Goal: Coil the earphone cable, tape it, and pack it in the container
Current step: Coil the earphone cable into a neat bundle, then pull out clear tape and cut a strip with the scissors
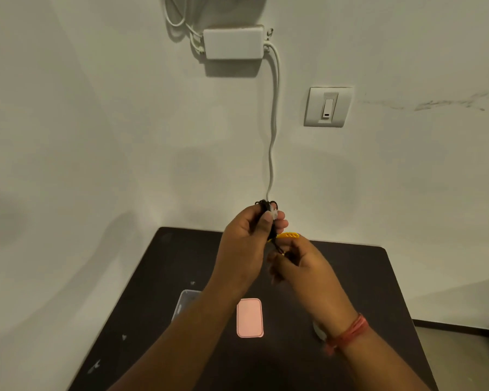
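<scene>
The clear, lidless plastic container [187,301] sits on the dark matte tabletop [373,292], below and to the left of the grip and partly covered by the left forearm. Just beside it, directly beneath the raised hands, lies a pink rounded-rectangle lid [250,318], apparently set aside so the container stays open for packing. The left hand [244,244] is closed on the bundled black earphone cable [266,211], thumb pressing the loops against the fingers; this is judged to keep the coil from springing loose. A small pale piece, possibly tape, shows at the top of the bundle. The right hand [299,263], just below and right of the grip, pinches the trailing black end, fingers together. A yellow perforated object [288,235] shows between the hands; its identity cannot be told. Behind the grip a white wall cable [273,131] hangs down, well clear of the work. Nothing obstructs the container except the forearm.
</scene>
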`<state>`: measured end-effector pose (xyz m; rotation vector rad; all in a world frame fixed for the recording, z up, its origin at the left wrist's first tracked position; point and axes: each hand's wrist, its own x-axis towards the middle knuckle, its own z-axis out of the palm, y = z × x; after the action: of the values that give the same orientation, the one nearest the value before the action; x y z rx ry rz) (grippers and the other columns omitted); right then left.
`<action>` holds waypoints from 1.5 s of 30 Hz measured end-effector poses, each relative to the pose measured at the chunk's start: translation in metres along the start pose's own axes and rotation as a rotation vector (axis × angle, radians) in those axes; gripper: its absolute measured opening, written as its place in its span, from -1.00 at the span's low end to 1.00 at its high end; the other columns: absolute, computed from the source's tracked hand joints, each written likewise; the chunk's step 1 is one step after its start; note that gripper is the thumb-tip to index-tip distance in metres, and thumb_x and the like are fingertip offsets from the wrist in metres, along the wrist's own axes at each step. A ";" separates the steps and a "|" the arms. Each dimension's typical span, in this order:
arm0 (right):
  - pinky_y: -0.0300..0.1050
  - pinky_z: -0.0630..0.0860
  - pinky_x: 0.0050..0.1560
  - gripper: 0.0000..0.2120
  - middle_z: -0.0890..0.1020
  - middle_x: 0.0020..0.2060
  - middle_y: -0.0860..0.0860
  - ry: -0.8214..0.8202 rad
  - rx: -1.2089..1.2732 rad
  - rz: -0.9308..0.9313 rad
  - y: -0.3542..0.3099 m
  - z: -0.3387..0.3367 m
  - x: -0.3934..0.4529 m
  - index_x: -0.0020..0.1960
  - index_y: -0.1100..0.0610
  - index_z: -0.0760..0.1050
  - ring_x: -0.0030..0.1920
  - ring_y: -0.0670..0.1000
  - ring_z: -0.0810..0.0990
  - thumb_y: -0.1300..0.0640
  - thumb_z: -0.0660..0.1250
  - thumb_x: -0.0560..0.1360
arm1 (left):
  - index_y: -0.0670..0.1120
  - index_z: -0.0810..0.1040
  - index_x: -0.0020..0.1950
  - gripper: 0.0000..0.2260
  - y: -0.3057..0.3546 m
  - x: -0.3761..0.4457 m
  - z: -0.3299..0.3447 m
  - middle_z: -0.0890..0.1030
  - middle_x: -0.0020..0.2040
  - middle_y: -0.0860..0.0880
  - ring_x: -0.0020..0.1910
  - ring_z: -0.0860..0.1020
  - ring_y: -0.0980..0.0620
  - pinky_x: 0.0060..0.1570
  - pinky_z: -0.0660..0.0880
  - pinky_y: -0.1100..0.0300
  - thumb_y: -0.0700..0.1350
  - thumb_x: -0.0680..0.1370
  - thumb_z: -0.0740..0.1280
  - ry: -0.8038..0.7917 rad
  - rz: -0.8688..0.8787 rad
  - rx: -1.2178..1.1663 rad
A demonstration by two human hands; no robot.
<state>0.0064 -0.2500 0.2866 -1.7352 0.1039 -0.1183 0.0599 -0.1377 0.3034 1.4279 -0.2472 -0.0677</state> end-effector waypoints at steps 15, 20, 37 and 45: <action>-0.38 0.51 -0.03 -0.74 0.47 0.05 -0.06 0.240 -0.498 -0.299 0.036 0.003 -0.007 0.10 0.06 0.51 -0.02 -0.17 0.54 0.27 0.43 0.46 | -0.02 0.59 0.14 -0.83 -0.044 -0.003 -0.009 0.66 -0.04 0.09 -0.06 0.60 0.23 -0.09 0.46 0.42 -0.10 0.66 0.22 -0.205 -0.050 0.486; -0.50 0.37 -0.10 -0.73 0.54 0.03 -0.05 0.175 -0.668 -0.344 0.043 0.002 -0.011 0.14 0.06 0.50 -0.07 -0.22 0.46 0.18 0.44 0.46 | -0.02 0.56 0.15 -0.81 -0.053 -0.005 -0.017 0.63 -0.04 0.03 -0.06 0.59 0.13 -0.03 0.49 0.24 -0.05 0.68 0.16 -0.335 -0.125 0.527; -0.14 0.61 -0.26 -0.90 0.65 -0.26 0.13 -0.068 -0.134 0.382 0.149 0.006 -0.043 -0.12 0.17 0.53 -0.32 0.01 0.64 0.18 0.44 0.47 | 0.11 0.45 0.12 -0.83 -0.151 -0.072 -0.035 0.58 0.02 0.06 0.01 0.56 0.09 -0.04 0.44 0.24 -0.09 0.58 0.35 -0.663 -0.493 0.636; -0.08 0.54 -0.03 -0.72 0.58 0.03 0.01 0.013 -0.586 0.408 0.233 -0.059 -0.028 0.02 -0.06 0.51 -0.02 0.12 0.63 0.31 0.25 0.48 | 0.08 0.54 0.12 -0.86 -0.191 -0.088 -0.046 0.62 0.07 0.01 0.11 0.58 0.02 0.23 0.50 0.01 -0.03 0.57 0.37 -0.418 -0.733 0.547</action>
<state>-0.0299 -0.3428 0.0656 -2.2552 0.5423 0.2238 0.0033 -0.1041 0.0988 1.9812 -0.0686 -0.9662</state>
